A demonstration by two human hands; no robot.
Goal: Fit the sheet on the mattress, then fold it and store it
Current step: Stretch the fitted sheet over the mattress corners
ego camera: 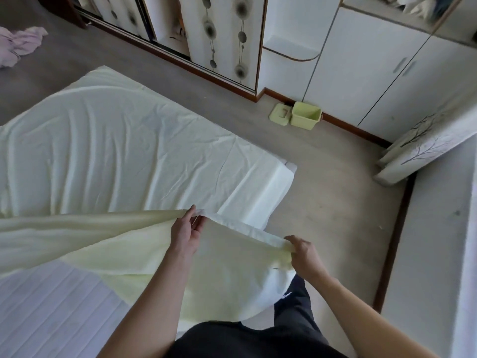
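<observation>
Both hands, left hand [186, 232] and right hand [302, 251], pinch the near hem of the pale yellow cotton sheet [108, 140], spread but untucked over the white quilted mattress [46, 306]; fitting unfinished, folding and storing remain.

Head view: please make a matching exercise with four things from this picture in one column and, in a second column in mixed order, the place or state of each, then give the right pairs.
Things:
1. sheet
2. bin
3. bin lid
4. pink cloth

Places or states:
A. lies flat on the floor beside the bin
B. crumpled on the floor, far left
C. its near edge is pinched by the left hand and the right hand
D. stands open on the floor by the white cupboard

Right pairs: 1-C, 2-D, 3-A, 4-B
</observation>
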